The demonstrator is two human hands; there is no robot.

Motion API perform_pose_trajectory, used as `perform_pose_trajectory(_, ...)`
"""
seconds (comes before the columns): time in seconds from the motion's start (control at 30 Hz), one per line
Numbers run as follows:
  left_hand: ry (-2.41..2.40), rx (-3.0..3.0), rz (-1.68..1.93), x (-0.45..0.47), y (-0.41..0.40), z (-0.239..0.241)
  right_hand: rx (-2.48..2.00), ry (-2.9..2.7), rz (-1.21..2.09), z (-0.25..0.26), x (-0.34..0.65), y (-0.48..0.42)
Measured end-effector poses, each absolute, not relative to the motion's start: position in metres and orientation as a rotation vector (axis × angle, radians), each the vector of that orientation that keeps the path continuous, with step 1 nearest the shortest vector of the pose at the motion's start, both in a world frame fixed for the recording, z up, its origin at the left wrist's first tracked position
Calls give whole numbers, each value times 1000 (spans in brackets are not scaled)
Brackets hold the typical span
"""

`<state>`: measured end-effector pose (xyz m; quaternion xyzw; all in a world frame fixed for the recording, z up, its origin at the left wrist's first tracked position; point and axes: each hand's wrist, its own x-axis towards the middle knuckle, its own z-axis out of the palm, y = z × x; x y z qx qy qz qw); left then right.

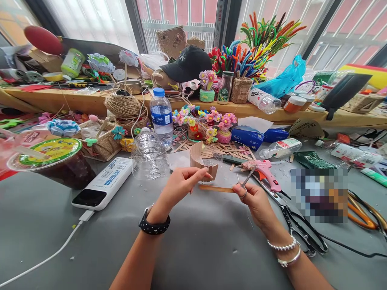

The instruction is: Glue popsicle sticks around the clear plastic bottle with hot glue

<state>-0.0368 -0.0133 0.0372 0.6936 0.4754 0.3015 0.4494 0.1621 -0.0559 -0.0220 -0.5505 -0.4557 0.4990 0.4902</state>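
My right hand (256, 203) grips a pair of small metal scissors (248, 177), with a finger through a handle loop. A flat wooden craft stick (216, 188) is pinched in the same hand and points left. My left hand (181, 185) is closed, thumb and fingers pressed together beyond the stick's left end; whatever they hold is too small to make out. Just behind its fingertips stands a curved wall of craft sticks (197, 155) around clear plastic, partly hidden by the hand. A pink glue gun (264, 171) lies beyond my right hand.
Large black-handled scissors (298, 225) and orange-handled scissors (361, 211) lie at right. A cut clear bottle (150, 157), a white power bank (102, 183) and a sealed drink cup (71, 165) stand or lie at left. Loose craft sticks (208, 150) are piled behind.
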Motion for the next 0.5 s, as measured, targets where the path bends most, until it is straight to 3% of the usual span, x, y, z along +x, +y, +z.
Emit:
perform_pose_trajectory(0.23,1038,2268,655,-28,-18,29,-1398,-1311,1170,-18,159,-58)
perform_pose_trajectory(0.5,986,2078,548,-16,-18,21,-1402,-1274,1085,-21,161,-57)
